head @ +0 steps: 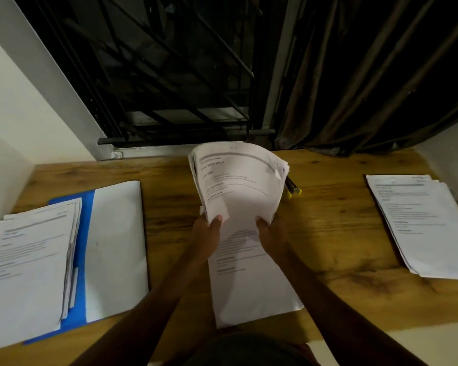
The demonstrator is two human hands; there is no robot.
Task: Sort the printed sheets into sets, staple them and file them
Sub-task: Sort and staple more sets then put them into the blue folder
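While both forearms reach forward side by side over the middle of the wooden table [333, 212], the person grips one bundle of printed sheets [238, 180] by its near edge. The left hand [208, 233] has its thumb laid over the bundle's top face and the fingers curled beneath; the right hand [271, 233] pinches the neighbouring corner the same way, and the two hands sit close together.

The bundle is lifted off the table and tilts away from the person. Its far end fans and curls, and the page edges are uneven. Headings and lines of text show on its top page, too blurred to read.

Beneath the hands a flat pile [251, 291] of printed pages lies on the wood. At the left a thick stack [29, 260] rests on an open blue folder [86, 233]; well apart at the right lies another pile [421, 225]. A yellow-and-black object [293, 190] peeks from behind the bundle; what it is cannot be told.
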